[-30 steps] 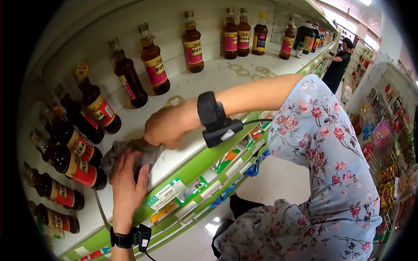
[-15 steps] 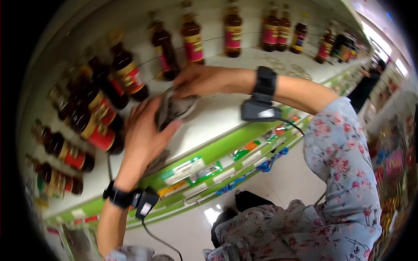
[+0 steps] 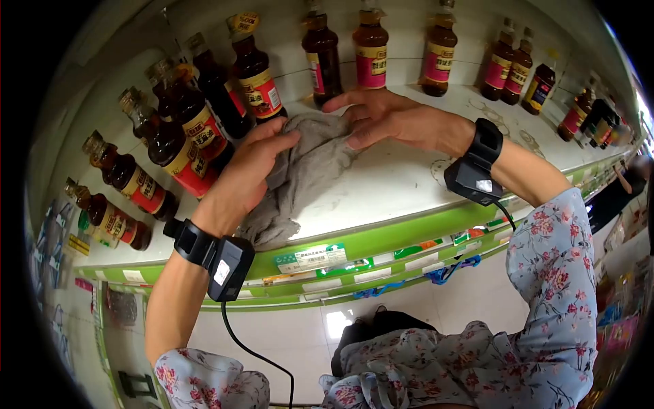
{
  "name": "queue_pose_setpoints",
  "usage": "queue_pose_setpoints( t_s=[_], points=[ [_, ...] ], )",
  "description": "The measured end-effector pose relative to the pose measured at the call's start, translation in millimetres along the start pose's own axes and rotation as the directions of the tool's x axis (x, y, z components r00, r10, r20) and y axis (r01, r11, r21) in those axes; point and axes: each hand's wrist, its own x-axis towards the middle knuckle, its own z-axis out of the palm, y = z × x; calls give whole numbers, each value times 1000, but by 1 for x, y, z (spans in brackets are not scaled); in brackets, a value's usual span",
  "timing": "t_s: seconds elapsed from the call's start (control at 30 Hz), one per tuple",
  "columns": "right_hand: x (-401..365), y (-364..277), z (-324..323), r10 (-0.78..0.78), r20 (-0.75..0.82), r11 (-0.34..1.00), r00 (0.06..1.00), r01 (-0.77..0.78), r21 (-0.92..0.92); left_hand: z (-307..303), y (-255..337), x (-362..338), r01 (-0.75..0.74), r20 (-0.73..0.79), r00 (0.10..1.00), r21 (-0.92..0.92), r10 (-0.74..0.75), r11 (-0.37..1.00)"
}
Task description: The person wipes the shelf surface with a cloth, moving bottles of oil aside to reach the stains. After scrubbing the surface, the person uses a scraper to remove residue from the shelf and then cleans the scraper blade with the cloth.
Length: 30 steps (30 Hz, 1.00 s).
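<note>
1. Fingers of the left hand (image 3: pixel 248 167) close on the left edge of a grey cloth (image 3: pixel 313 157), thumb nearest the camera.
2. Right hand (image 3: pixel 405 124): thumb and forefinger spread apart at the cloth's upper right edge; whether any finger grips it cannot be told.
3. Bunched, the cloth trails over the white shelf (image 3: pixel 402 180) towards its green front edge (image 3: pixel 381 237).
4. Red-labelled bottles (image 3: pixel 201 126) stand left of it.

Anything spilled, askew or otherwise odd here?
Yes: brownish ring-shaped stains on the white shelf, in front of two dark brown bottles with pink labels; they discolour the pale surface, perhaps bottle residue.
</note>
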Motion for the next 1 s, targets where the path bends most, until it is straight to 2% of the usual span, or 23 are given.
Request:
queue_pose_setpoints(
  t_s=[0.07, 0.1, 0.23, 0.3, 0.4, 0.5, 0.6, 0.67, 0.73, 0.83, 0.93, 1.0],
  points=[
    [3, 2, 5, -3, -37, 999, 999, 1, -44, -1, -3, 5, 71, -52, 996, -33, -72, 997],
    [3, 2, 8, 6, -70, 998, 998, -10, -67, 1, -4, 5, 50, -65, 996, -50, -53, 997],
    [3, 0, 10, 75, -194, 994, 978, -88, -59, 7, 6, -9, 26, 97, 995, -36, -22, 999],
    [0, -3, 11, 51, -221, 993, 974, -73, -94, 4, 10, -13, 6, 195, 981, 0, -6, 1000],
    [-3, -7, 22, 21, -282, 989, 959, -62, -135, -7, 6, -6, -22, 396, 918, 58, -3, 998],
    [-1, -6, 32, -3, -332, 988, 943, -49, -147, -16, 9, 3, 100, 456, 885, 4, -91, 995],
    [4, 0, 42, 15, -405, 995, 914, -54, -85, -12, 10, 0, 125, 222, 970, -102, -100, 987],
    [3, -1, 55, 67, -489, 996, 870, -88, -20, -19, 6, 10, 118, 214, 972, -93, -96, 989],
    [0, 1, 57, 109, -476, 989, 872, -145, -38, -19, 4, 14, 103, 158, 983, -54, -93, 993],
    [-6, 0, 60, 133, -504, 986, 854, -163, -17, -12, 11, -6, 90, 231, 970, -29, -81, 995],
    [-11, 2, 59, 99, -547, 994, 831, -107, 18, -15, 14, -7, 100, 477, 874, 18, -96, 995],
    [-12, 3, 61, 70, -569, 998, 820, -59, 39, -16, 10, -5, 70, 517, 852, 42, -81, 997]
  ],
)
